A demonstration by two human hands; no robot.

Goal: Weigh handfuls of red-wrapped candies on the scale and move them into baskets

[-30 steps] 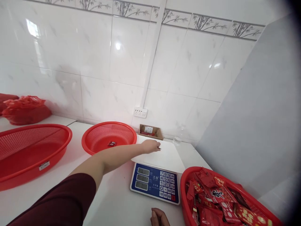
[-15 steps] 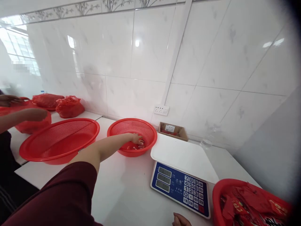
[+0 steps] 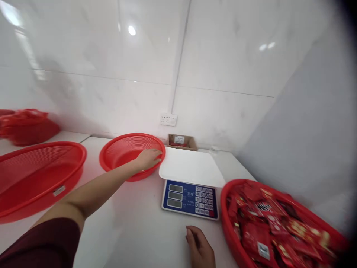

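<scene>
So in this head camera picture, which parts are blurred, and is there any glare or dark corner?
Head view: motion blur smears the packets in the right basket and the red bags at far left; bright glare spots sit on the wall tiles; the right edge darkens; the left hand looks fairly sharp.

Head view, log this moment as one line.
left hand: on round basket rim | right hand: on table | scale: bare

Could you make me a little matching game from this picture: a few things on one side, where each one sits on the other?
Things:
1. left hand
2. right hand
3. scale
4. packets

Places:
A. in the right basket
B. on the table, near edge
C. over the round basket
D. between two baskets

Pairs: 1-C, 2-B, 3-D, 4-A
</scene>
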